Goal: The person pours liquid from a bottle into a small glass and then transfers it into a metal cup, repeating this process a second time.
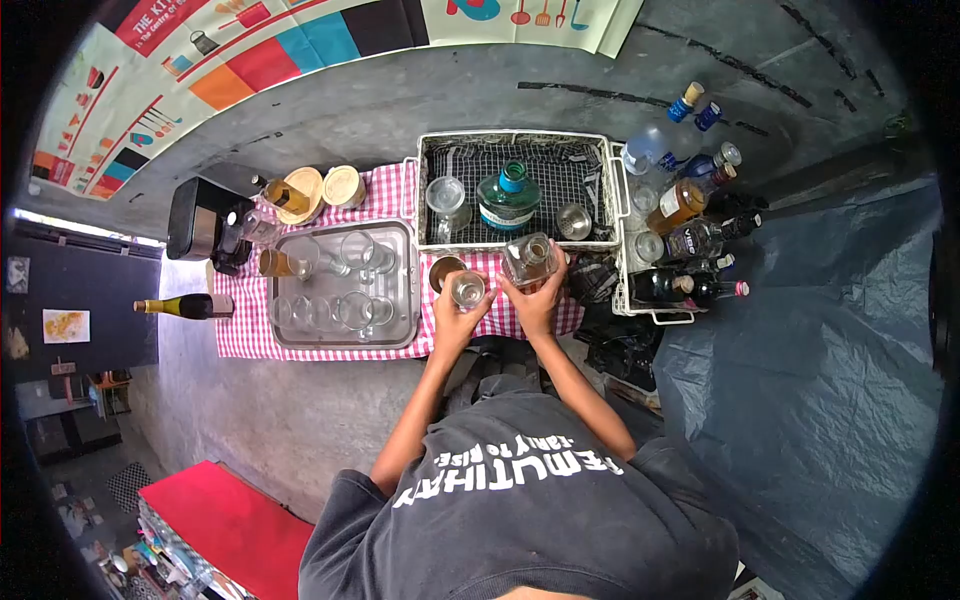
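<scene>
Carefully: your left hand (459,318) grasps the small drinking glass (468,291), your right hand (540,303) the clear glass bottle (527,260); avoid knocking them together.

1. Some fingers of the left hand (458,322), hidden behind the small clear drinking glass (467,290)
2. A round brownish bowl (440,268), partly covered by that glass and hand
3. Part of the right hand (537,300), hidden by the squarish clear glass bottle (530,260)
4. Small print on the blue-necked green glass bottle (508,190), unreadable
5. The colourful paper kitchen poster (330,42), cut off at the top edge
6. The dark grey printed T-shirt (560,525), cut off at the bottom
</scene>
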`<state>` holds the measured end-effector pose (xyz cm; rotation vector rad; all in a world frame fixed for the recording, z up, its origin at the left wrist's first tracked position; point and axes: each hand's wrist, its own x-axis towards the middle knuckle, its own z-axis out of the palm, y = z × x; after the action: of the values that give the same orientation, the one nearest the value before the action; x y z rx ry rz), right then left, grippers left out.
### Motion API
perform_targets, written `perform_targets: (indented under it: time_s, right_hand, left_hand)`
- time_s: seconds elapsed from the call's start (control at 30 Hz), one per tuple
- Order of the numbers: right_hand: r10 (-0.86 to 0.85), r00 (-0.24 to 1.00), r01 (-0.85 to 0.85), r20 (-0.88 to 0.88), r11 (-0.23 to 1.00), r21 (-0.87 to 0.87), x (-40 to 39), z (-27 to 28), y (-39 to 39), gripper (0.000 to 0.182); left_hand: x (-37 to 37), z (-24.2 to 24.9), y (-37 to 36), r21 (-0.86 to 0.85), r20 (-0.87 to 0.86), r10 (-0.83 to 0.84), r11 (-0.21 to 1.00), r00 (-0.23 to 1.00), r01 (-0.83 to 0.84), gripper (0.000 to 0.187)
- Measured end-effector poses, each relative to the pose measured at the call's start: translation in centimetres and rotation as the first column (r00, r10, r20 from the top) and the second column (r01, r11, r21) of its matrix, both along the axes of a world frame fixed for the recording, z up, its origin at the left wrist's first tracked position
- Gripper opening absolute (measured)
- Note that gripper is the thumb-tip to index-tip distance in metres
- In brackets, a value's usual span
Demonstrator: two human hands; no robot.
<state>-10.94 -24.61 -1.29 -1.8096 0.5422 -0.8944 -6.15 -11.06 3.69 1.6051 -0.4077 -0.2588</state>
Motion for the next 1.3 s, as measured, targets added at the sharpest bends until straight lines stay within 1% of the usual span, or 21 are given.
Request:
perform_targets:
  time_s: [0.17, 0.23, 0.27, 0.33, 0.37, 0.43, 0.47, 0.53, 0.63, 0.77, 0.83, 0.87, 0.9, 0.97, 1.0, 1.03, 1.1, 1.13, 1.17, 1.23, 1.3]
  right_hand:
    - [-0.075, 0.997, 0.074, -0.025, 0.997, -0.019, 0.4, -0.6, 0.1, 0.099]
    - [-0.074, 0.996, 0.077, -0.053, 0.996, 0.046, 0.5, -2.1, 0.0, 0.088]
    - [-0.072, 0.996, 0.074, -0.051, 0.996, 0.042, 0.6, -2.7, -0.1, 0.088]
    - [-0.002, 0.999, -0.007, 0.034, 0.965, 0.262, 0.8, -3.2, -0.2, 0.078]
    - [-0.001, 0.999, -0.009, 0.038, 0.966, 0.259, 0.6, -3.5, -0.3, 0.078]
    - [-0.003, 0.998, 0.013, -0.056, 0.984, 0.177, 0.4, -2.3, -0.3, 0.078]
    - [-0.004, 0.999, 0.013, -0.054, 0.984, 0.176, 0.5, -2.0, -0.2, 0.078]
    - [-0.076, 0.996, 0.078, -0.042, 0.996, 0.051, 0.6, -1.8, 0.1, 0.082]
    - [-0.149, 0.985, 0.151, -0.092, 0.989, 0.009, 0.7, -1.3, 0.6, 0.086]
    - [-0.165, 0.982, 0.167, -0.097, 0.986, 0.018, 0.8, -1.3, 0.5, 0.082]
    - [-0.038, 0.993, 0.066, -0.108, 0.961, 0.268, 0.8, -1.8, 0.0, 0.076]
    - [-0.039, 0.994, 0.064, -0.104, 0.966, 0.252, 0.5, -1.9, -0.2, 0.07]
    - [-0.023, 1.0, 0.026, -0.014, 0.956, 0.293, 0.6, -1.3, -0.2, 0.066]
    - [-0.005, 0.999, 0.019, -0.051, 0.958, 0.286, 0.1, 0.0, -0.5, 0.062]
    - [-0.022, 1.0, 0.027, -0.019, 0.953, 0.301, 0.1, 1.1, -0.4, 0.061]
    - [-0.025, 1.0, 0.029, -0.018, 0.953, 0.301, -0.1, 1.4, -0.6, 0.061]
    - [-0.019, 0.993, 0.05, -0.113, 0.959, 0.278, -0.9, 1.6, -1.2, 0.061]
    - [0.005, 0.998, 0.014, -0.062, 0.955, 0.297, -1.2, 1.8, -1.5, 0.063]
    - [-0.002, 0.998, 0.02, -0.062, 0.955, 0.296, -1.5, 2.0, -1.7, 0.063]
    - [0.07, 0.998, -0.065, -0.003, 0.943, 0.327, -2.3, 2.9, -1.7, 0.064]
    - [0.07, 0.997, -0.059, -0.026, 0.949, 0.311, -3.5, 3.6, -1.8, 0.065]
  left_hand:
    - [-0.2, -0.1, -0.2, 0.013, -0.044, 0.004, 1.0, 0.999, -0.003, 0.031]
    - [-0.1, -0.4, -0.3, 0.031, -0.017, -0.001, 1.0, 1.0, 0.002, 0.033]
    - [-0.1, -0.5, -0.3, 0.027, -0.015, 0.001, 1.0, 1.0, -0.001, 0.033]
    - [0.1, -0.6, -0.3, 0.047, -0.038, -0.006, 0.999, 0.999, 0.008, 0.035]
    - [0.2, -0.6, -0.3, 0.045, -0.035, -0.005, 0.999, 0.999, 0.006, 0.035]
    - [0.4, -0.5, -0.3, 0.065, -0.03, -0.014, 0.998, 0.999, 0.016, 0.036]
    - [0.5, -0.6, -0.3, 0.063, -0.027, -0.015, 0.998, 1.0, 0.017, 0.036]
    - [0.5, -0.6, -0.6, 0.052, 0.034, 0.012, 0.999, 0.999, -0.014, 0.037]
    - [0.5, -0.5, -0.6, 0.098, 0.102, 0.013, 0.995, 0.995, -0.023, 0.037]
    - [0.6, -1.2, -0.4, 0.08, 0.043, -0.005, 0.997, 0.999, 0.001, 0.037]
    - [0.5, -1.2, -0.4, 0.047, -0.007, -0.01, 0.999, 1.0, 0.01, 0.034]
    - [0.4, -1.5, -0.3, 0.041, -0.026, -0.015, 0.999, 1.0, 0.016, 0.034]
    - [0.5, -1.4, -0.3, 0.035, -0.041, -0.018, 0.999, 0.999, 0.019, 0.035]
    - [0.5, -1.1, 0.0, 0.065, -0.057, -0.046, 0.997, 0.997, 0.05, 0.036]
    - [0.5, -1.0, 0.0, 0.073, -0.026, -0.038, 0.997, 0.999, 0.039, 0.037]
    - [0.6, -0.9, 0.0, 0.08, 0.004, -0.031, 0.996, 1.0, 0.031, 0.037]
    - [0.8, -0.6, 0.1, 0.063, 0.011, -0.034, 0.997, 0.999, 0.034, 0.037]
    - [1.0, -0.3, 0.1, 0.044, 0.017, -0.033, 0.999, 0.999, 0.032, 0.037]
    - [1.1, 0.0, 0.2, 0.043, 0.017, -0.039, 0.998, 0.999, 0.038, 0.037]
    - [1.1, 1.4, 0.3, 0.074, -0.006, -0.033, 0.997, 0.999, 0.033, 0.038]
    - [1.2, 1.7, 0.3, 0.075, -0.03, -0.046, 0.996, 0.998, 0.048, 0.038]
